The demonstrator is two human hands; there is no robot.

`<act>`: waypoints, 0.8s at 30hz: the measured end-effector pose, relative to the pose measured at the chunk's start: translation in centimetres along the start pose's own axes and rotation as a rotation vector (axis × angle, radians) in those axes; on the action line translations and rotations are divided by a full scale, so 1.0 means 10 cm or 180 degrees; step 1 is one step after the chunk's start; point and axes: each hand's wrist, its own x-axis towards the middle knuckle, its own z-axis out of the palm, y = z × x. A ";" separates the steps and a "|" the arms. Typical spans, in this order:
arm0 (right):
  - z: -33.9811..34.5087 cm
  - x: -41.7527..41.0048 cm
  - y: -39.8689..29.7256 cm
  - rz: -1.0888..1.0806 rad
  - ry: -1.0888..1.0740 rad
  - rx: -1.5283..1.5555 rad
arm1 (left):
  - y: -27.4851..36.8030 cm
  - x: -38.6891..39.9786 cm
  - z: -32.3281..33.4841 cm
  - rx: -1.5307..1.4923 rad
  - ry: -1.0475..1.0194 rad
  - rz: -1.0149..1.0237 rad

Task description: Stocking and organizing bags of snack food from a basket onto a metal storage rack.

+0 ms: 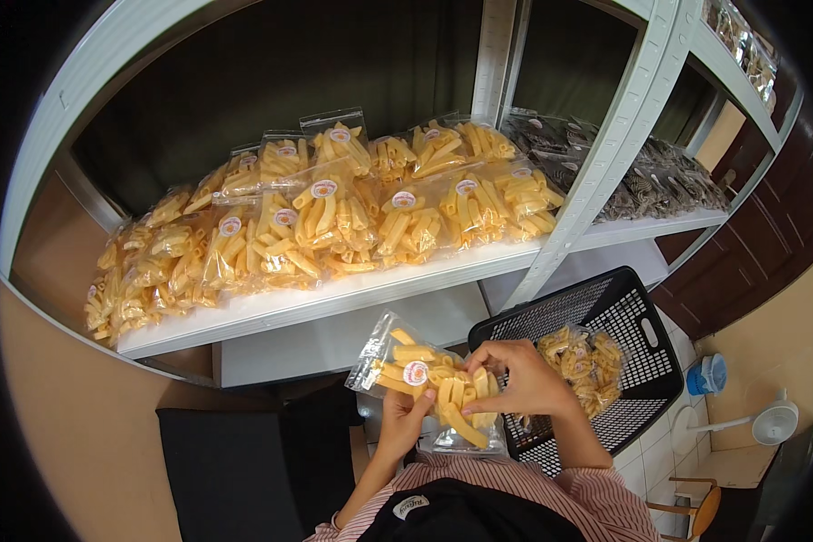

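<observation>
In front of my chest, both hands hold clear plastic packaging filled with yellow stick-shaped snacks (413,372). My left hand (403,421) grips it from below, thumb on the front beside a round label (415,373). From the right, my right hand (532,379) pinches the filled part between thumb and fingers. A clear zip-type end points up and left, and another clear end (471,440) hangs at the bottom. Whether this is one bag or two overlapping ones, I cannot tell. Beyond my hands, a white shelf (352,284) carries several similar snack bags (332,217).
A black plastic basket (623,298) with several snack bags (576,366) stands right of me. The metal shelf post (596,169) rises behind it. Dark-coloured packs (671,176) lie farther right. A black-covered object (223,467) is at lower left; a white fan (774,421) stands right.
</observation>
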 end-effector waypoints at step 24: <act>-0.85 1.57 -0.13 -0.0117 0.1957 0.2207 | 0.23 -0.20 -0.54 0.0094 0.0640 0.0157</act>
